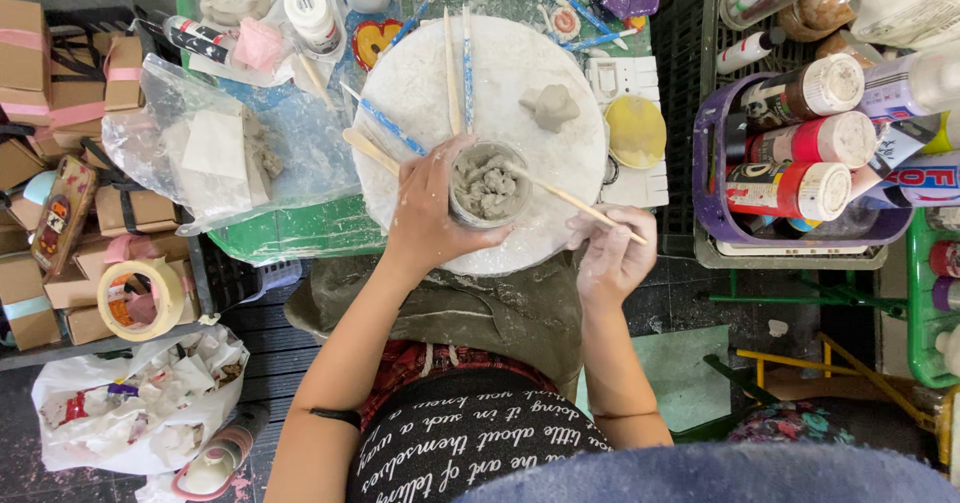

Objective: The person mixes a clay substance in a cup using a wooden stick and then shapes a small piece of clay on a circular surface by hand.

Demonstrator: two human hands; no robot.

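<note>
The round work board [440, 73] is matt, chalky white, dusted with dried clay. The small cup [487, 185] holds wet, lumpy grey clay with a dull sheen. The stick [575, 201] is bare pale wood. Both hands, left [432, 213] and right [612, 251], carry a dry clay film. The clear plastic bag [215, 143] is glossy and crinkled. The paint bottles [800, 143] are smooth plastic.

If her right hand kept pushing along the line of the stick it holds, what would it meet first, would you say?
Most likely the clay lumps inside the small cup. The right hand aims its wooden stick up-left into it, while the left hand steadies the cup.
</note>
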